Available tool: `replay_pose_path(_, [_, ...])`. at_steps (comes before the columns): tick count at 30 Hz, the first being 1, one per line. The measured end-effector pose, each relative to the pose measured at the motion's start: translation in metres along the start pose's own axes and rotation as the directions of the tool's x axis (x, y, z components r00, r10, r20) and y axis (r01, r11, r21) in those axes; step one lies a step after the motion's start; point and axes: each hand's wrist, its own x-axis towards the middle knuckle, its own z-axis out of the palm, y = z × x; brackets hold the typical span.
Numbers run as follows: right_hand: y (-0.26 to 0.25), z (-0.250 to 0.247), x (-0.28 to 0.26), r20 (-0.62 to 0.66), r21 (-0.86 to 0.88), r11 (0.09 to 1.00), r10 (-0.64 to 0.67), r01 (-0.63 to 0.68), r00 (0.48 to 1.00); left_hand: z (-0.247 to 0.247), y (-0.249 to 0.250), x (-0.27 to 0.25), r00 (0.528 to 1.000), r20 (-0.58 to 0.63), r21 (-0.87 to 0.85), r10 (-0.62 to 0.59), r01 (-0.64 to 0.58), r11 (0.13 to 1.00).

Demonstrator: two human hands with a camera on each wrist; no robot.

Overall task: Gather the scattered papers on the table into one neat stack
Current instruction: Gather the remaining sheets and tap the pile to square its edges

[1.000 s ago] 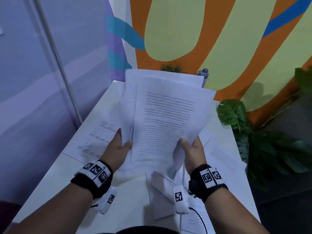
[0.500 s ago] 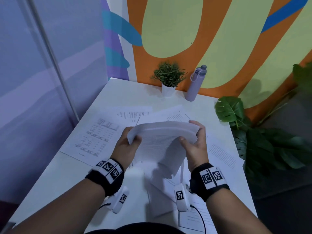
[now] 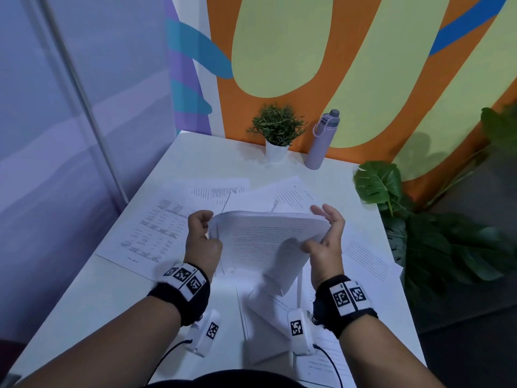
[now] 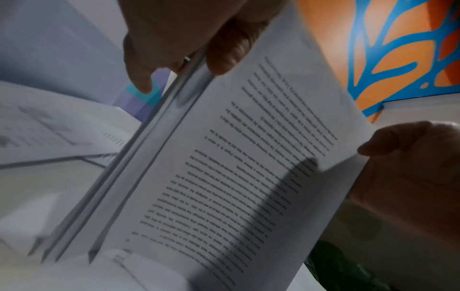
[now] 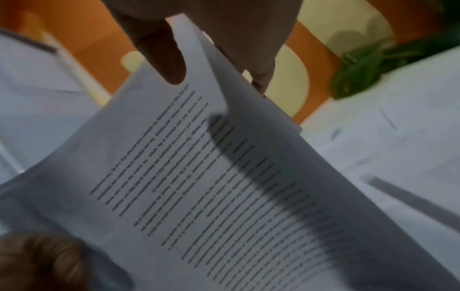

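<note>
In the head view both hands hold a bundle of printed papers (image 3: 265, 242) above the white table (image 3: 195, 161), its near end drooping. My left hand (image 3: 202, 236) grips the bundle's left edge; the left wrist view shows the left hand (image 4: 184, 65) pinching the sheets (image 4: 236, 167) between thumb and fingers. My right hand (image 3: 326, 233) holds the right edge, and in its wrist view the right hand (image 5: 214, 72) has the thumb on the top page (image 5: 224, 187) and fingers behind. Loose sheets lie at left (image 3: 148, 228), back (image 3: 221, 191), right (image 3: 366, 259) and near me (image 3: 268, 326).
A small potted plant (image 3: 277, 130) and a purple bottle (image 3: 321, 141) stand at the table's far edge against the painted wall. A large leafy plant (image 3: 377, 183) crowds the right side. A pale partition runs along the left.
The bundle, held upright in front of the camera a second ago, has come down and tipped toward flat. Both hands have shifted to its side edges.
</note>
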Motion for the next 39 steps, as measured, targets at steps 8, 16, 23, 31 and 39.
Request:
replay_pose_path(8, [0.0,0.015,0.002,-0.002,0.088,0.98,0.18,-0.179,0.984,0.009,0.009,0.004,0.997,0.047,-0.107,-0.055,0.06,0.992])
replay_pose_path(16, [-0.002,0.012,-0.005,0.04,0.028,0.999,0.022,-0.023,0.999,0.014,0.024,-0.007,0.974,-0.025,-0.122,0.226,-0.227,0.966])
replay_pose_path(23, [0.003,0.015,0.004,0.14,-0.417,0.755,-0.496,0.506,0.857,0.016,0.029,-0.006,0.946,-0.074,-0.022,0.315,-0.317,0.948])
replay_pose_path(31, [-0.003,0.007,-0.001,-0.064,0.056,0.998,-0.019,0.023,0.998,0.001,0.004,0.004,0.985,0.097,0.045,0.143,-0.148,0.988])
replay_pose_path(39, [0.015,0.014,0.006,-0.015,0.119,0.968,0.224,-0.221,0.974,0.01,-0.006,0.003,0.992,0.119,0.034,-0.033,0.029,0.999])
